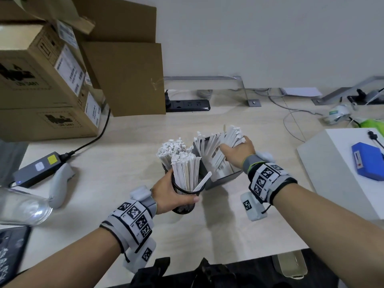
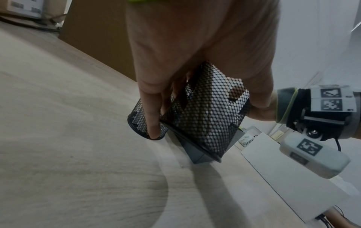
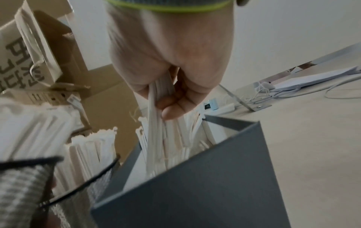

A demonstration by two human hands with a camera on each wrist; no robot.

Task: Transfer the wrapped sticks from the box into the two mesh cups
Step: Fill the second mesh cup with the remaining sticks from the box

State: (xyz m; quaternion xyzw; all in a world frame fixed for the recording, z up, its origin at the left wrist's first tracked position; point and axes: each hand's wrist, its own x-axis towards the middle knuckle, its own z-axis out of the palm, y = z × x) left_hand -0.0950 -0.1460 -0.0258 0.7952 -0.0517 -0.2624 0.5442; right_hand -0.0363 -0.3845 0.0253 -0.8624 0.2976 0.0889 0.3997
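Observation:
A grey box (image 1: 225,176) stands mid-table with white wrapped sticks (image 1: 207,151) leaning in it. My right hand (image 1: 235,149) reaches into the box top and grips a bundle of those sticks; in the right wrist view the fingers (image 3: 171,106) curl round the bundle (image 3: 156,123) above the box (image 3: 205,185). Left of the box, my left hand (image 1: 169,193) grips the near black mesh cup (image 1: 185,204), packed with sticks (image 1: 185,169). The far mesh cup (image 1: 165,170), also full of sticks (image 1: 172,146), is mostly hidden behind it. Both cups (image 2: 205,115) (image 2: 140,117) show under my left hand (image 2: 195,64).
Stacked cardboard boxes (image 1: 41,80) fill the back left. A black power strip (image 1: 187,104) lies by the wall, and a power adapter (image 1: 35,169) with its cable at the left. A white box (image 1: 342,183) carrying a blue item (image 1: 367,161) stands right. A clear bottle (image 1: 22,206) lies near left.

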